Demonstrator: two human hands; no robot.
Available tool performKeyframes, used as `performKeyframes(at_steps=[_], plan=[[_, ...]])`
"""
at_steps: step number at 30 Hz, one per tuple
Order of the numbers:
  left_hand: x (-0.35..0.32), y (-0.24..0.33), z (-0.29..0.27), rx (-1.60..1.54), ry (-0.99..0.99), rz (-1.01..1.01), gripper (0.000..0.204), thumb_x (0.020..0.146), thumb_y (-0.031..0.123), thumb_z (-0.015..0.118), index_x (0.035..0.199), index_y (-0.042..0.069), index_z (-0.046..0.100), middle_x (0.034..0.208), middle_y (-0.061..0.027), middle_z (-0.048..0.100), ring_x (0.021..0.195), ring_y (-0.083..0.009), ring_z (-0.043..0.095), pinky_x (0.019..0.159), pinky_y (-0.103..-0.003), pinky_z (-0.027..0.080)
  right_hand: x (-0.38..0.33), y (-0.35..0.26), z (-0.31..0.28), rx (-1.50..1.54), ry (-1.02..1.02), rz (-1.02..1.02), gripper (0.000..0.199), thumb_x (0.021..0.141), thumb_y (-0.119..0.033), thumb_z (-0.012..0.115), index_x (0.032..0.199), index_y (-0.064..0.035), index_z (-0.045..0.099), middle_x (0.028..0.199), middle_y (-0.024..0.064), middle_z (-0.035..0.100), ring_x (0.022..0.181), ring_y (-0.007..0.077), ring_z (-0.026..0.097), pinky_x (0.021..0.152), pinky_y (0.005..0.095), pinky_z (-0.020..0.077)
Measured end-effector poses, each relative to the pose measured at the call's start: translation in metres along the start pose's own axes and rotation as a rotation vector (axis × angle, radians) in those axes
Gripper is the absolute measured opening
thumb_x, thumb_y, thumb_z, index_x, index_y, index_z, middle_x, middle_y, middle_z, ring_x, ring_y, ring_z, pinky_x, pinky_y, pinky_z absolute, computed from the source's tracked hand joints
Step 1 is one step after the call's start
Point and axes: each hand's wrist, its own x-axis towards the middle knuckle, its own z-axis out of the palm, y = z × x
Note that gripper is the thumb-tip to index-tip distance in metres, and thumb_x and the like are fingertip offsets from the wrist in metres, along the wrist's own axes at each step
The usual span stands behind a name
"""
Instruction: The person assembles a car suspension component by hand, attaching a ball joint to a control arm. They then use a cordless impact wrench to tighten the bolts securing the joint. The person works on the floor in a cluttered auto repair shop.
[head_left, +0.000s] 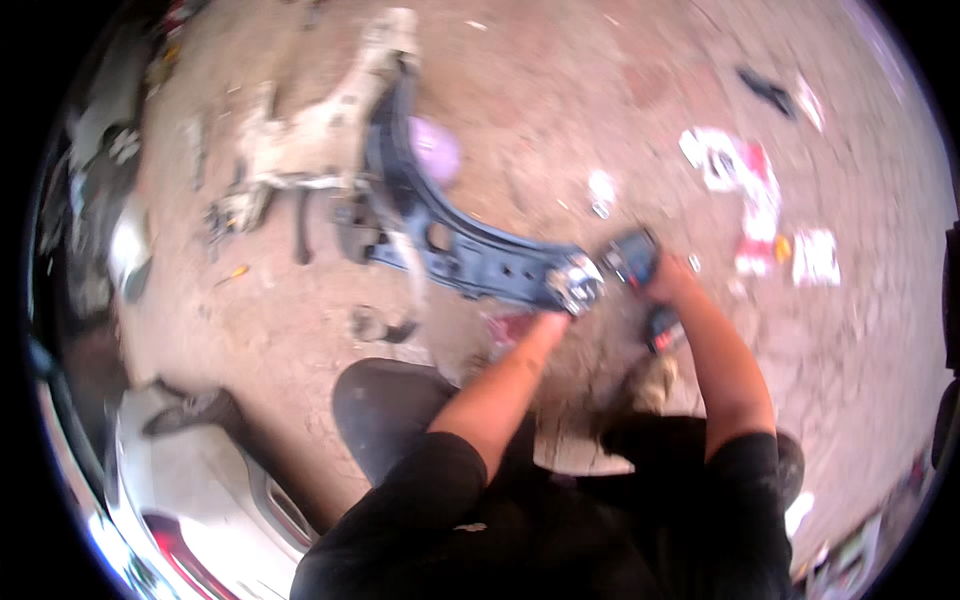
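Note:
A dark blue-grey stamped metal car part (490, 262), curved like a control arm, stretches from the upper middle to in front of me. Its near end carries a shiny silver fitting (575, 284). My left hand (556, 318) is at that end, closed on the part from below, with most of its fingers hidden. In my right hand (672, 280) is a black cordless impact driver (632, 256), gripped round the handle. Its nose points left toward the silver fitting, a little apart from it. The driver's battery base, with red on it, shows below the hand.
A pale, dirty metal frame (325, 130) lies beyond the car part, beside a purple round thing (434, 152). Torn plastic packaging (758, 205) is scattered at right. A white car body panel (190, 480) stands at lower left. Small metal pieces (375, 325) lie on the brick ground.

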Motion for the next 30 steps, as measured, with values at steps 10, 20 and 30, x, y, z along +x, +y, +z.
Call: performKeyframes(at_steps=[10, 20, 30], plan=[[-0.152, 0.011, -0.020, 0.478, 0.061, -0.209, 0.036, 0.084, 0.034, 0.058, 0.088, 0.000, 0.067, 0.083, -0.0178, 0.069, 0.072, -0.0297, 0.067, 0.066, -0.044, 0.052, -0.094, 0.035, -0.020, 0.225, -0.115, -0.134, 0.056, 0.071, -0.033, 0.079, 0.111, 0.0016, 0.060, 0.090, 0.0181, 0.068, 0.090, 0.0300, 0.067, 0.079, 0.0388, 0.0524], [-0.390, 0.260, -0.058, 0.927, 0.147, -0.218, 0.032, 0.082, 0.030, 0.060, 0.097, 0.004, 0.070, 0.089, -0.0162, 0.070, 0.084, -0.0280, 0.068, 0.074, -0.042, 0.052, -0.338, 0.100, -0.112, 0.555, 0.001, 0.070, 0.050, 0.079, -0.039, 0.072, 0.107, 0.0019, 0.064, 0.096, 0.0200, 0.069, 0.092, 0.0300, 0.067, 0.082, 0.0383, 0.0523], [-0.489, 0.366, 0.011, 0.845, 0.029, -0.022, 0.028, 0.085, 0.023, 0.054, 0.089, -0.002, 0.066, 0.074, -0.0150, 0.067, 0.062, -0.0234, 0.064, 0.058, -0.036, 0.052, -0.571, 0.208, -0.148, 1.277, 0.057, 0.469, 0.037, 0.085, -0.029, 0.067, 0.104, 0.0019, 0.059, 0.079, 0.0101, 0.064, 0.065, 0.0186, 0.062, 0.055, 0.0327, 0.0514]])
